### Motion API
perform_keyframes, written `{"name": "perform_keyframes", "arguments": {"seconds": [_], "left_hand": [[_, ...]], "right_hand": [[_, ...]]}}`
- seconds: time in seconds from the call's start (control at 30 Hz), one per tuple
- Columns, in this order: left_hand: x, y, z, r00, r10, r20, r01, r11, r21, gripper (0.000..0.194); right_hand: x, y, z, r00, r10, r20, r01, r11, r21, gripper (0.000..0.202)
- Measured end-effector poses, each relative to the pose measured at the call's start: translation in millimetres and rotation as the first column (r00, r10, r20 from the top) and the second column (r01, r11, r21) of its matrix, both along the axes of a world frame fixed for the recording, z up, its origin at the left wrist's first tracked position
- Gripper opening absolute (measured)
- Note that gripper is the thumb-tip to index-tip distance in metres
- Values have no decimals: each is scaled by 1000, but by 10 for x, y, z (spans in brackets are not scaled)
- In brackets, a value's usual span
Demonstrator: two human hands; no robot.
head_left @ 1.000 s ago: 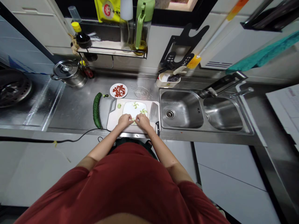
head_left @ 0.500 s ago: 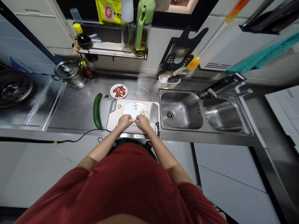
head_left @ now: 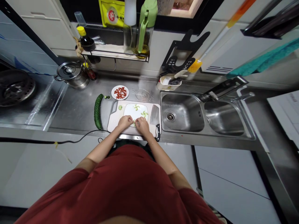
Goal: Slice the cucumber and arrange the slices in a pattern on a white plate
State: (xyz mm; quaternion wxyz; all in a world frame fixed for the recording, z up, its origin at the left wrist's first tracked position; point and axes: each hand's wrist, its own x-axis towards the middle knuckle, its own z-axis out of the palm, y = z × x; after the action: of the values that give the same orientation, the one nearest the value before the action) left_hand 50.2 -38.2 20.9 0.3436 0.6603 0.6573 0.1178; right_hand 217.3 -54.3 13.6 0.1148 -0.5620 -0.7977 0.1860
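Note:
A white plate [head_left: 130, 109] rests on the cutting board [head_left: 113, 123], with thin green cucumber slices [head_left: 144, 114] laid on it in pinwheel shapes. At the plate's front edge my left hand [head_left: 125, 122] is closed, its fingertips pinched at a cucumber slice. Close beside it, my right hand [head_left: 142, 125] is also closed with pinched fingers on the slices of the front group, which the fingers partly hide. A small stack of cucumber pieces [head_left: 120, 107] lies on the board's left part. On the board's right side lies a kitchen knife [head_left: 154, 115] with a black handle.
A whole cucumber [head_left: 98, 112] lies left of the board, near small cucumber ends [head_left: 107, 97]. Behind stands a dish of chopped red pieces [head_left: 120, 92]. A double sink [head_left: 183, 112] is at the right, a steel pot [head_left: 73, 75] at the back left. Bottles stand on a wall shelf [head_left: 109, 53].
My view has shifted slightly. Both hands stay at the plate's front edge, with small finger movements at the front group of cucumber slices.

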Motion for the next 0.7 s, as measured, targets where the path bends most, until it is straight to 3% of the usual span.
{"name": "perform_keyframes", "arguments": {"seconds": [0.17, 0.37, 0.5, 0.7], "left_hand": [[-6, -2, 5, 1000, 10, 5, -10, 1000, 3, 16], [-3, -7, 14, 1000, 7, 13, -7, 1000, 16, 15], [2, -7, 22, 1000, 14, 21, -14, 1000, 18, 16], [-57, 49, -3, 996, 77, 41, -79, 996, 47, 14]], "right_hand": [[-4, -105, -30, 999, 33, -20, -31, 997, 77, 27], [-10, -361, -194, 981, 184, 54, -191, 963, 192, 32], [-49, -502, -280, 940, 323, 106, -337, 927, 166, 34], [-21, -562, -345, 937, 335, 95, -346, 925, 157, 35]]}}
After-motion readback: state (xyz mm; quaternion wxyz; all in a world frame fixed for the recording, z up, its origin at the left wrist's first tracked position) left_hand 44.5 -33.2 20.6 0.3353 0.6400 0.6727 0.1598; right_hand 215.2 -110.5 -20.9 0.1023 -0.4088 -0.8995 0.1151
